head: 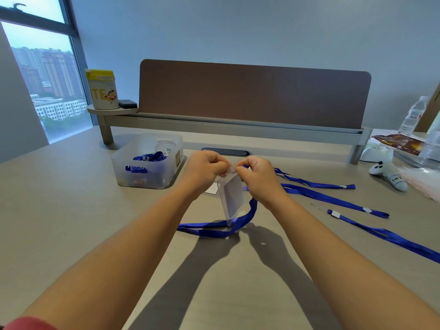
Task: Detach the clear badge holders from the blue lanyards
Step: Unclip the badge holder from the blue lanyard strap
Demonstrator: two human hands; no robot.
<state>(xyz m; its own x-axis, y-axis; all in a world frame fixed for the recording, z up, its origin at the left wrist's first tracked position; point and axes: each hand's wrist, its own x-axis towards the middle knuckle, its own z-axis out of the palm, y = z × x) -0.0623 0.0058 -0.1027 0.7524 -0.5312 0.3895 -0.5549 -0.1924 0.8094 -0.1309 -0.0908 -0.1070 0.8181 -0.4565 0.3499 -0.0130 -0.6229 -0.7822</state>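
A clear badge holder [232, 197] hangs above the table between my two hands. My left hand [204, 169] pinches its top left corner. My right hand [258, 179] pinches the clip end of a blue lanyard [214, 228] at the holder's top edge. That lanyard drops under my right hand and loops on the table below the holder. Whether the clip still sits in the holder's slot is hidden by my fingers. Three more blue lanyards [333, 200] lie on the table to the right without holders.
A translucent plastic bin [123, 163] with blue lanyards and clear items stands at the left. Behind it rises a brown desk divider [254, 91] on a grey shelf with a yellow-lidded tub [102, 90]. Water bottles [413, 116], a small plush toy [389, 176] and packets lie at the right.
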